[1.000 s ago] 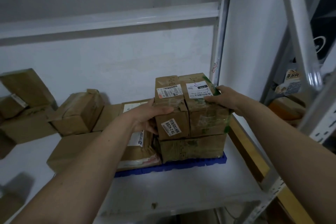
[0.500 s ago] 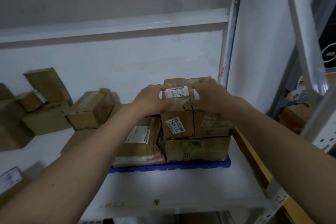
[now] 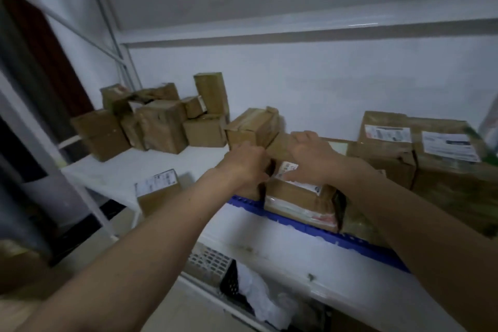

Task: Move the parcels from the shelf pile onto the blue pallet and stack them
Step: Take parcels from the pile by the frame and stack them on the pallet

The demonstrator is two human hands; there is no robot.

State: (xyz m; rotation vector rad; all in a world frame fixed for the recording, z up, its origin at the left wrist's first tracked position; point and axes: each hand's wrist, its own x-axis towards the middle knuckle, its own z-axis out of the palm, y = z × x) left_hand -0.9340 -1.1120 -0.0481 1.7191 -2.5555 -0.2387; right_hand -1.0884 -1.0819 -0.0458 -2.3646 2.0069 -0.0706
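- Moved off the two-high stack (image 3: 420,159) — leftward, toward the shelf pile (image 3: 161,124).
- Left hand (image 3: 246,167) curled, right hand (image 3: 310,159) flat; neither gripping — stacked parcels apparently settled on blue pallet (image 3: 318,229).

One blue pallet (image 3: 318,230), two hands: left hand (image 3: 246,167), right hand (image 3: 312,159). Roughly eight parcels in the shelf pile (image 3: 161,121); about four parcels on the pallet (image 3: 390,153), count blurred.

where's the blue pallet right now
In the head view the blue pallet lies on the white shelf, right of centre, under the stacked parcels, with the loose pile off to its left.
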